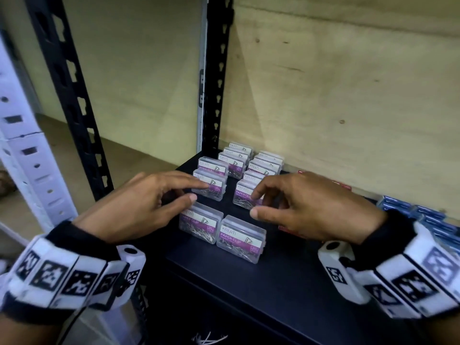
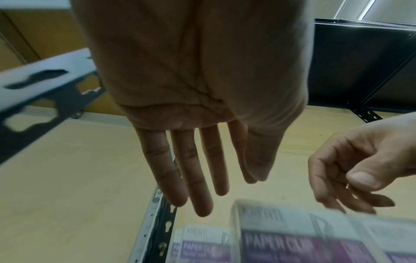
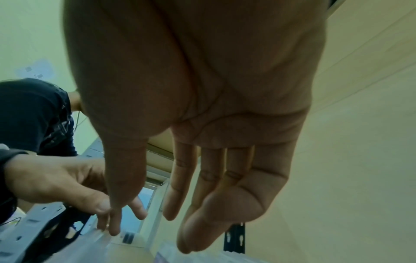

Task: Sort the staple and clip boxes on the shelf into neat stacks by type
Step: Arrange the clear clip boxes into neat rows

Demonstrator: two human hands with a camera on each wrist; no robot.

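Several clear paper clip boxes with purple labels stand in two rows on the black shelf (image 1: 249,282). My left hand (image 1: 199,192) hovers over the left row, index finger stretched toward one paper clip box (image 1: 211,188), thumb above a front box (image 1: 200,225). My right hand (image 1: 255,204) hovers over the right row with loosely bent fingers above another paper clip box (image 1: 242,195). Neither hand holds anything. The left wrist view shows straight fingers (image 2: 198,169) above a blurred paper clip box (image 2: 281,240). In the right wrist view the palm and fingers (image 3: 202,178) are relaxed and bare.
Red boxes (image 1: 346,186) lie behind and under my right hand. Blue boxes (image 1: 428,217) are stacked at the far right. A plywood back wall (image 1: 348,95) closes the shelf. A black slotted upright (image 1: 216,83) stands at the back left corner, and another (image 1: 69,95) in front.
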